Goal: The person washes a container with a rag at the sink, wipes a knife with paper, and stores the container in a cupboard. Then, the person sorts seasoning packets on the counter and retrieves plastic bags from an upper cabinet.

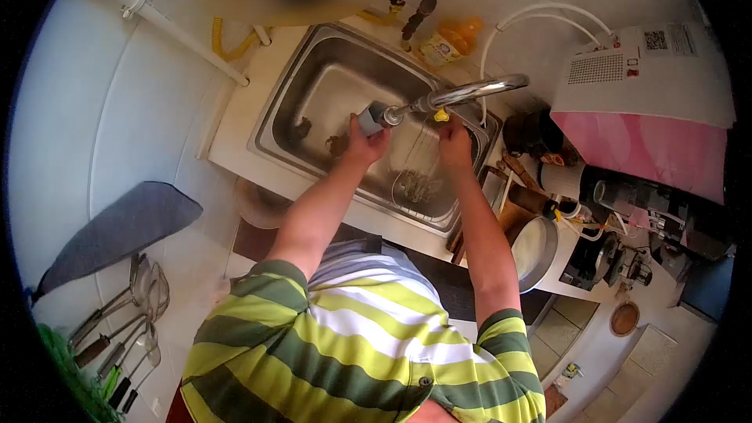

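Note:
Over the steel sink (313, 82), my left hand (370, 143) is wrapped round a grey cup (373, 118). The cup is tilted, and its rim is at the spout end of the chrome faucet (470, 92). On the right side of the sink, my right hand (455, 142) has its fingers bent together just below a small yellow handle (442, 115). What those fingers hold, if anything, is hidden. A greenish mesh-like clump (417, 186) lies in the basin below and between my hands. Dark wet bits (337, 145) lie on the basin floor to the left.
An orange-capped bag (446, 43) stands behind the sink. A pan (534, 254) with pale contents and a dark pot (533, 135) are on the right, near a white and pink appliance (642, 102). Ladles and strainers (145, 298) hang at left beside a grey cloth (117, 227).

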Demonstrator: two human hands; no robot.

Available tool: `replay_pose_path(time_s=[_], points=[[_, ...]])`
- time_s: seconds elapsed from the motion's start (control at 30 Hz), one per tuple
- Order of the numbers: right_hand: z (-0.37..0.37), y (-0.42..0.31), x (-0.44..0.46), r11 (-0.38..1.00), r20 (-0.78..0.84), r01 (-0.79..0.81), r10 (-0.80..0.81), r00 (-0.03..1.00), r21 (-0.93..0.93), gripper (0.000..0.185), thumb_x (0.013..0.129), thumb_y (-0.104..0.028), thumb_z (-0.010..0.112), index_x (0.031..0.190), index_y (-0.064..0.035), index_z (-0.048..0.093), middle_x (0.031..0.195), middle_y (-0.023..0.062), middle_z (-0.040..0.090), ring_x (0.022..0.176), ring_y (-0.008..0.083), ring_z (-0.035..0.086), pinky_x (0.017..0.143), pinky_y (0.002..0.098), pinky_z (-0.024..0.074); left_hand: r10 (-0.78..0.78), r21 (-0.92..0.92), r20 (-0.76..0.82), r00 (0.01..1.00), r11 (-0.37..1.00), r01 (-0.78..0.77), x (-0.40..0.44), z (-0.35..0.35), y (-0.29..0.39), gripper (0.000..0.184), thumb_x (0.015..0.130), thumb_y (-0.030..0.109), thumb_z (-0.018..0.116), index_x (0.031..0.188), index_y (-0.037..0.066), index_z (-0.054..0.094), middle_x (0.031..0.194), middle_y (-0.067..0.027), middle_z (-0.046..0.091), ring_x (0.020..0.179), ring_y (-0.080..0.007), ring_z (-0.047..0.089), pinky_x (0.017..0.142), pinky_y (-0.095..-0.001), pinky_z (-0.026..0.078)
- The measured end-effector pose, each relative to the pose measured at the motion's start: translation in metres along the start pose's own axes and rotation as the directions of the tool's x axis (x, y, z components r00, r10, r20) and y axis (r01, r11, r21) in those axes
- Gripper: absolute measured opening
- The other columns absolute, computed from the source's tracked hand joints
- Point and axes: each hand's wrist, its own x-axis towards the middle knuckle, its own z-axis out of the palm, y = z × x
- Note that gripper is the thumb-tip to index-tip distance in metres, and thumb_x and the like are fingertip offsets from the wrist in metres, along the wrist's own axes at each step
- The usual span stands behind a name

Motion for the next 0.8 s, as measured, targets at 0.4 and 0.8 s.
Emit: replay_pose_path(time_s=[0.4,0.8], points=[[0.004,-0.030,-0.004,0.990,-0.085,-0.083,0.092,0.992,0.111,0.038,0.090,-0.007,0.058,0.128,-0.0035,0.058,0.104,0.0226,0.067,0.097,0.0351,0.067,0.082,0.0419,0.0524,-0.192,0.162,0.018,0.981,0.969,0.187,0.008,-0.002,0.000,0.074,0.080,0.073,0.058,0.112,0.007,0.063,0.100,-0.0121,0.066,0.086,-0.0263,0.064,0.067,-0.0341,0.058],[0.010,-0.009,0.012,0.870,0.008,-0.102,0.112,0.994,0.482,0.036,0.088,-0.005,0.059,0.123,0.0035,0.058,0.093,0.0101,0.065,0.075,0.0200,0.070,0.058,0.0328,0.0504,-0.292,0.281,0.097,0.952,0.925,0.255,0.002,-0.004,0.006,0.070,0.081,0.075,0.053,0.107,0.011,0.064,0.094,-0.0075,0.067,0.080,-0.0254,0.062,0.062,-0.0328,0.053]])
